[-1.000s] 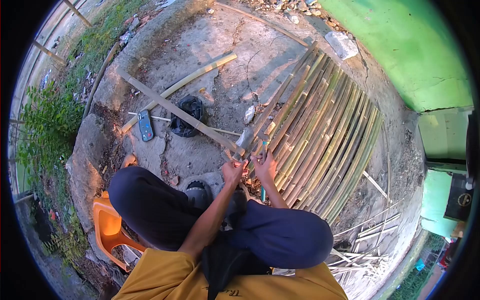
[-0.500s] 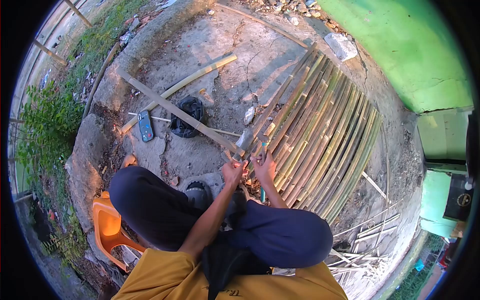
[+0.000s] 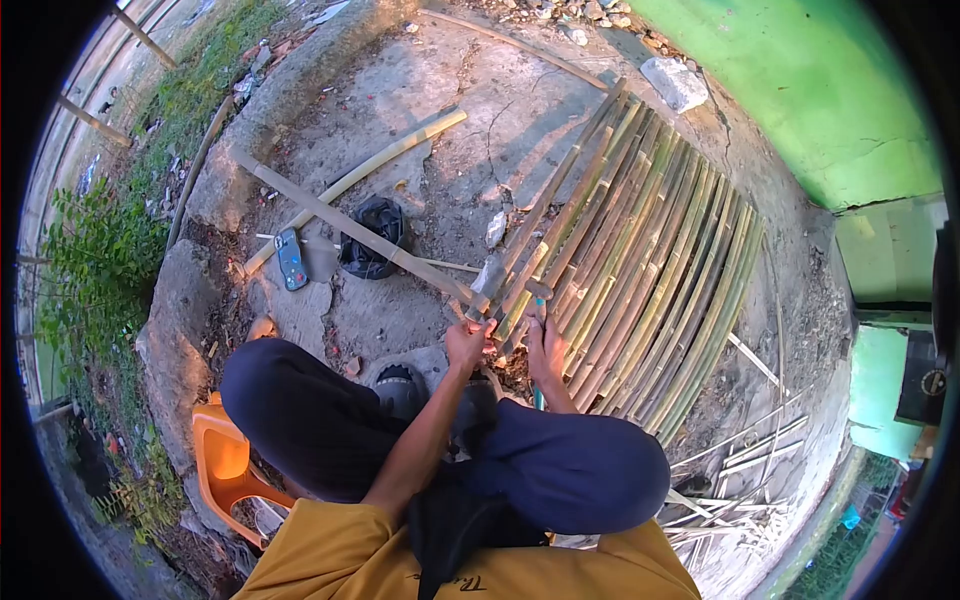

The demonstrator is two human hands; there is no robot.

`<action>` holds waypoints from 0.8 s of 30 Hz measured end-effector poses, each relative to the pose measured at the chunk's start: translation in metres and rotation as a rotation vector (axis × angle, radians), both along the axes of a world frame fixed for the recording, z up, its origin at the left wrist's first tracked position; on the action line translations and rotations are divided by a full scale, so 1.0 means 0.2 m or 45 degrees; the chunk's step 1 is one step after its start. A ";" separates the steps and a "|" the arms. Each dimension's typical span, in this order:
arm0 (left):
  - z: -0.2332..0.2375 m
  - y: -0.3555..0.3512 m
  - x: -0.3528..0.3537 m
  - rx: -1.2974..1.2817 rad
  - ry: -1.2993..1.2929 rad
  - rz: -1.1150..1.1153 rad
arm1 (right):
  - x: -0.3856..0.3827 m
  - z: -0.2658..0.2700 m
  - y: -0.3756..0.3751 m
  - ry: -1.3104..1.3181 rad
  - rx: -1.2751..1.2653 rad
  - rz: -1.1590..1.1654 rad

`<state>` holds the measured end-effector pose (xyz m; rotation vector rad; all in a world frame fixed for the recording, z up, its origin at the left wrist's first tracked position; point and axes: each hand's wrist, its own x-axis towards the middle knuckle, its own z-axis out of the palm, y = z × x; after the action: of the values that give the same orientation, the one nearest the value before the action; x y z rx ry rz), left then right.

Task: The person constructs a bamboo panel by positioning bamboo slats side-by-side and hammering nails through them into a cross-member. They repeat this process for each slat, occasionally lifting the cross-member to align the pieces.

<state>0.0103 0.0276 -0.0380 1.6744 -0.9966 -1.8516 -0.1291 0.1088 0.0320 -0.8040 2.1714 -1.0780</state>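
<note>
My right hand is wrapped round the teal handle of a hammer, whose head points away from me over the near ends of the bamboo slats. My left hand is closed, its fingertips pinched at the near end of a long bamboo strip. Whatever sits between those fingertips is too small to make out. That strip runs off to the far left, apart from the row of slats. The slats lie side by side, forming a panel on the ground to the right.
A phone and a black plastic bag lie left of the long strip, near a curved bamboo piece. An orange plastic chair stands at my left. Thin offcuts litter the lower right, beside a green wall.
My right hand has shifted right and slightly toward me with the hammer, widening the gap to my left hand. My left hand stays at the strip's end.
</note>
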 end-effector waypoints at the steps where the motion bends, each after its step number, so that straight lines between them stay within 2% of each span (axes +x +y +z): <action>1: -0.01 0.00 0.00 0.016 0.040 0.014 | 0.01 0.01 0.03 0.106 -0.094 0.084; 2: -0.02 0.00 0.00 0.031 0.078 0.029 | 0.02 0.01 0.05 0.211 -0.189 0.168; 3: -0.02 0.00 0.00 0.029 0.075 0.025 | 0.04 0.01 0.08 0.204 -0.085 0.202; 10: -0.03 0.00 0.01 0.055 0.071 0.009 | 0.13 0.06 0.13 0.144 0.052 0.276; 13: -0.04 -0.01 0.01 0.069 0.086 -0.006 | 0.14 0.07 0.12 0.182 -0.136 0.278; 15: -0.02 -0.01 0.01 0.069 0.105 -0.005 | 0.14 0.07 0.11 0.185 0.033 0.351; 19: 0.00 -0.02 0.00 0.131 0.077 0.002 | 0.17 0.11 0.14 0.177 0.024 0.311; 21: -0.04 -0.03 0.00 0.163 0.039 -0.001 | 0.17 0.13 0.14 0.128 -0.117 0.245; 24: -0.01 -0.03 0.01 0.156 0.075 -0.005 | 0.16 0.08 0.14 0.222 0.072 0.330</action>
<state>0.0114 0.0219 -0.0405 1.6773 -0.8792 -1.9884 -0.0968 0.1361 0.0479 -1.1539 2.1520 -0.8400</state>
